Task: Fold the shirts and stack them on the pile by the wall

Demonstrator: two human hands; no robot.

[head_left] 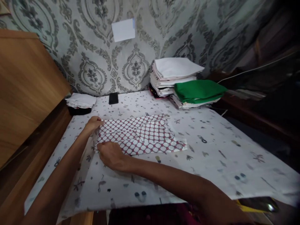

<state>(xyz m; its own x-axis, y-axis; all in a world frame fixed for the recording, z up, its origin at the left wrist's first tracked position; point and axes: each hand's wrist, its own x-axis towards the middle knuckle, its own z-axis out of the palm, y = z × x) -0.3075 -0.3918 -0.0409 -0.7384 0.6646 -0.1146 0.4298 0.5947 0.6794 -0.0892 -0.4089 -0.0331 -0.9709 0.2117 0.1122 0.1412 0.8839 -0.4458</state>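
A folded garment (142,134), white with a red lattice print, lies flat on the bed-like surface covered by a printed white sheet (211,156). Its right end looks uneven, with a plain white edge showing there. My left hand (93,123) pinches the far left corner of the garment. At the near left corner, my right hand (112,155) is closed with its fingers curled on the cloth, and my right forearm crosses in front of it. Both hands hold the garment's left end, close to the sheet.
Folded clothes (175,70) are stacked at the back right, beside a pile topped by green cloth (200,90). A smaller pile (81,101) stands back left, near a black phone (113,98). A wooden panel (28,84) rises at left; patterned wall (136,67) behind.
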